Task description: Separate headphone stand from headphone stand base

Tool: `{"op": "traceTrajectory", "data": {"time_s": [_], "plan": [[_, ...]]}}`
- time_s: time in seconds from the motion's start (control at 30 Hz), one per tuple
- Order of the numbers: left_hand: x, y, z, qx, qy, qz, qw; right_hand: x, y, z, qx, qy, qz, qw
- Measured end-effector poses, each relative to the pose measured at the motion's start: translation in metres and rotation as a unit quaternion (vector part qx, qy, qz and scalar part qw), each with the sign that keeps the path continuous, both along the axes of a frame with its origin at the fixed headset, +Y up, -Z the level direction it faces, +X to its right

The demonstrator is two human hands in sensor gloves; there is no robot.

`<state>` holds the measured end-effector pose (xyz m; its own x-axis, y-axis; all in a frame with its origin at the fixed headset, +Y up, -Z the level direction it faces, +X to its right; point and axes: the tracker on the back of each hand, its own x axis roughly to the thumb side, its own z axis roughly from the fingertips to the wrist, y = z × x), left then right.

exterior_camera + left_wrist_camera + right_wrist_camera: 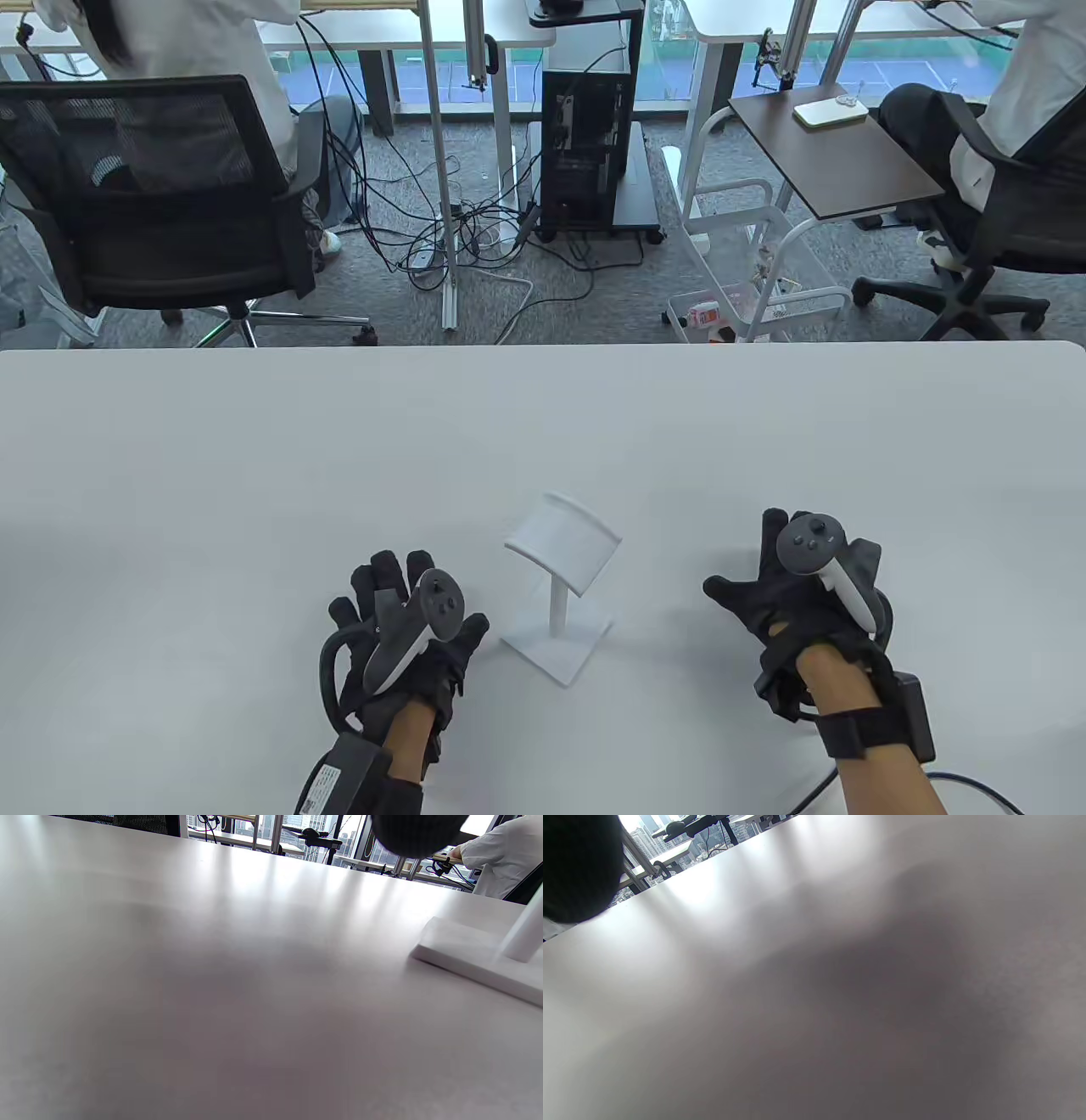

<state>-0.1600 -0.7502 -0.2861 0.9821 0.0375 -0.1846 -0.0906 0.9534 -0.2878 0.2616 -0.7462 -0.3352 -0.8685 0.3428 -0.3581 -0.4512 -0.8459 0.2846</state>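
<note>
— Headphone stand (562,556) is upright on the white worktop (254,475), near the front edge, between the two hands and touched by neither. What could go wrong?

— The base (557,645) is a thin flat plate. I judge that if only the post gets pulled, the whole thing lifts or tips, since nothing pins the plate down. A sudden release could also send the top flying.

— And the hands?

— Left hand (403,632) lies just beside the base, fingers (386,581) spread and empty. Right hand (806,594) is farther off to the right, fingers spread too, holding nothing.

— How does it look?

— All white: a curved saddle on top, a slim round post, a square base set at an angle. The left wrist view shows the post meeting the plate; I cannot tell how the joint locks.
</note>
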Motion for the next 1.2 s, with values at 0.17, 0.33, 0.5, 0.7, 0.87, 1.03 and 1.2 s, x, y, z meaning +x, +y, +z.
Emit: {"op": "traceTrajectory", "data": {"time_s": [0.17, 0.33, 0.5, 0.7, 0.87, 1.03, 1.2], "plan": [[-0.006, -0.002, -0.001, -0.004, 0.013, 0.002, 1.0, -0.005, 0.0, 0.003, -0.005, 0.017, -0.003, 1.0], [-0.006, -0.003, -0.002, -0.005, 0.016, 0.007, 1.0, -0.014, 0.003, 0.004, 0.032, 0.063, -0.078, 0.994], [-0.008, -0.004, -0.004, -0.012, 0.022, 0.01, 1.0, -0.038, 0.01, 0.005, 0.061, 0.131, -0.153, 0.978], [-0.01, 0.001, -0.001, 0.005, 0.028, 0.047, 0.999, -0.085, 0.019, 0.01, 0.092, 0.22, -0.294, 0.925], [-0.008, 0.009, 0.0, 0.019, 0.023, 0.049, 0.998, -0.124, 0.021, 0.008, 0.133, 0.198, -0.371, 0.897], [-0.01, 0.008, -0.001, 0.016, 0.029, 0.05, 0.998, -0.15, 0.012, 0.005, 0.111, 0.206, -0.347, 0.908], [-0.009, 0.007, -0.003, 0.013, 0.032, 0.039, 0.999, -0.159, 0.006, 0.005, 0.128, 0.177, -0.341, 0.914]]}}
